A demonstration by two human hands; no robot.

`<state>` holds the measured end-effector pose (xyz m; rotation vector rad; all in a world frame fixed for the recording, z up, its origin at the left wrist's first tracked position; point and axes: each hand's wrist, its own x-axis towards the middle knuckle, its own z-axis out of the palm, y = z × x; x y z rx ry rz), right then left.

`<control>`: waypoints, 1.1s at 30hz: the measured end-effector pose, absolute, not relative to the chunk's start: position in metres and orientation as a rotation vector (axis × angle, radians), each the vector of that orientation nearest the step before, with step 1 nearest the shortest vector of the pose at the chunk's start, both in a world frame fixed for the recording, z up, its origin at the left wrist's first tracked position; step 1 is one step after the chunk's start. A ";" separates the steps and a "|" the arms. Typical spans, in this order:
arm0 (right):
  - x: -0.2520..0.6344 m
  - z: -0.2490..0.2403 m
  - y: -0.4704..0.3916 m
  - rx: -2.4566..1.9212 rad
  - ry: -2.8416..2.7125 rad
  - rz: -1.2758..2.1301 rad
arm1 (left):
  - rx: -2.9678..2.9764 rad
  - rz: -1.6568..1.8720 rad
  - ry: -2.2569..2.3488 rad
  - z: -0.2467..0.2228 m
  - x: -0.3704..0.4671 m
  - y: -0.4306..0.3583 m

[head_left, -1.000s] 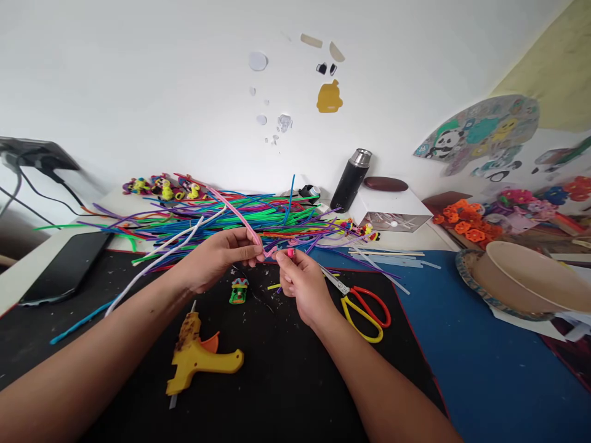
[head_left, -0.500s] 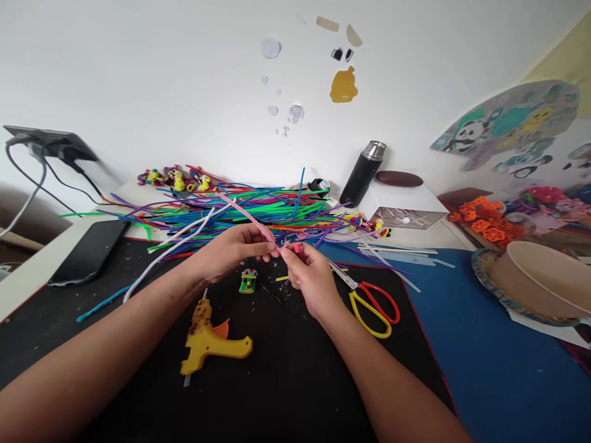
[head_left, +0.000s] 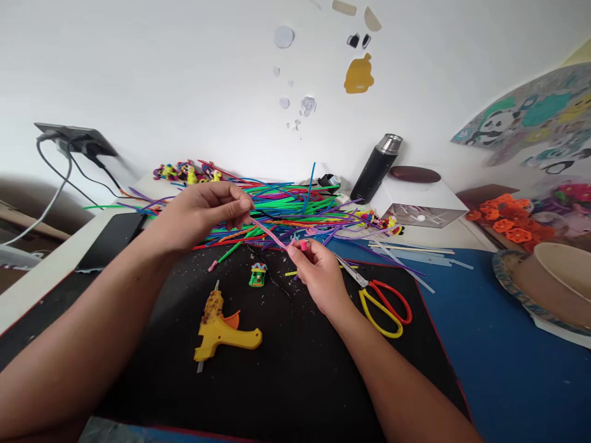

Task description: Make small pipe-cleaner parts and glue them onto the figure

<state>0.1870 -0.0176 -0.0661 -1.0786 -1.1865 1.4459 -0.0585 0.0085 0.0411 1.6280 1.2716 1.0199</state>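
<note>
While a person works at a white table (head_left: pixel 46 274), a big black mat (head_left: pixel 300 381) with a red edge lies on it. Along the back is a messy pile of long fuzzy sticks (head_left: pixel 277 206) in green, blue, purple and red. Over the front of that pile is the left hand (head_left: pixel 184 218), and lower down, above the mat, is the right hand (head_left: pixel 321 280). Scissors with red and yellow loops (head_left: pixel 381 301) lie beside the right wrist, and a yellow glue gun (head_left: pixel 226 335) lies on its side in front. Between the hands is a thin pink fuzzy strand (head_left: pixel 268 232), sloping down to the right. The fingers of both hands are closed on it, one hand at each end of the part I can see. A tiny bright pink bit (head_left: pixel 303 245) sits at the right fingers.

It looks like the strand is being pulled straight. I think that calls for a soft, steady pinch, so it won't slip or kink. Before, the hands were almost touching; now the left one is higher and farther away, and more strand shows between them.
</note>
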 end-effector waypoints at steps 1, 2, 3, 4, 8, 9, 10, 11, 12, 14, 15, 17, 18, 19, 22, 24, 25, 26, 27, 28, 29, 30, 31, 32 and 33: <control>0.186 -0.065 -0.019 -1.091 -1.232 1.422 | 1.672 1.033 1.303 0.039 -0.055 0.008; 0.186 -0.064 -0.020 -1.100 -1.272 1.398 | 1.719 1.026 1.332 0.038 -0.052 0.008; 0.185 -0.063 -0.021 -1.103 -1.306 1.376 | 1.769 1.000 1.359 0.036 -0.050 0.007; 0.185 -0.063 -0.022 -1.102 -1.330 1.357 | 1.824 0.962 1.389 0.035 -0.047 0.006; 0.185 -0.063 -0.022 -1.110 -1.343 1.355 | 1.982 0.920 1.545 0.041 -0.043 -0.001; 0.186 -0.064 -0.021 -1.115 -1.329 1.369 | 1.983 0.985 1.586 0.045 -0.044 -0.004; 0.186 -0.065 -0.020 -1.118 -1.309 1.385 | 1.978 1.068 1.624 0.050 -0.047 -0.008; 0.187 -0.065 -0.019 -1.115 -1.284 1.405 | 1.974 1.149 1.652 0.054 -0.051 -0.012; 0.188 -0.066 -0.018 -1.107 -1.256 1.426 | 1.954 1.200 1.692 0.057 -0.056 -0.015; 0.189 -0.066 -0.017 -1.085 -1.200 1.464 | 1.931 1.099 1.722 0.055 -0.070 -0.021; 0.189 -0.065 -0.016 -1.074 -1.175 1.481 | 1.906 0.990 1.717 0.051 -0.078 -0.023; 0.188 -0.064 -0.017 -1.060 -1.139 1.505 | 1.882 0.681 1.688 0.034 -0.095 -0.025; 0.188 -0.063 -0.017 -1.057 -1.130 1.513 | 1.871 0.524 1.674 0.023 -0.103 -0.027; 0.187 -0.063 -0.018 -1.055 -1.128 1.520 | 1.868 0.413 1.671 0.012 -0.111 -0.029; 0.186 -0.062 -0.020 -1.049 -1.149 1.522 | 1.836 0.390 1.719 -0.014 -0.127 -0.039; 0.186 -0.062 -0.022 -1.048 -1.164 1.521 | 1.829 0.372 1.686 -0.022 -0.131 -0.047; 0.186 -0.062 -0.022 -1.050 -1.169 1.519 | 1.830 0.387 1.681 -0.025 -0.132 -0.050; 0.186 -0.063 -0.022 -1.053 -1.173 1.517 | 1.829 0.407 1.683 -0.026 -0.131 -0.051; 0.186 -0.064 -0.022 -1.055 -1.179 1.512 | 1.824 0.440 1.693 -0.028 -0.130 -0.052; 0.186 -0.065 -0.021 -1.056 -1.185 1.504 | 1.814 0.479 1.709 -0.030 -0.129 -0.051; 0.186 -0.067 -0.020 -1.056 -1.193 1.496 | 1.799 0.516 1.721 -0.033 -0.127 -0.050; 0.187 -0.068 -0.020 -1.057 -1.199 1.489 | 1.782 0.548 1.730 -0.037 -0.126 -0.048; 0.187 -0.069 -0.019 -1.058 -1.200 1.483 | 1.769 0.573 1.735 -0.041 -0.125 -0.046; 0.187 -0.070 -0.018 -1.059 -1.197 1.480 | 1.763 0.591 1.739 -0.046 -0.125 -0.044; 0.188 -0.071 -0.017 -1.059 -1.190 1.478 | 1.763 0.608 1.741 -0.051 -0.125 -0.043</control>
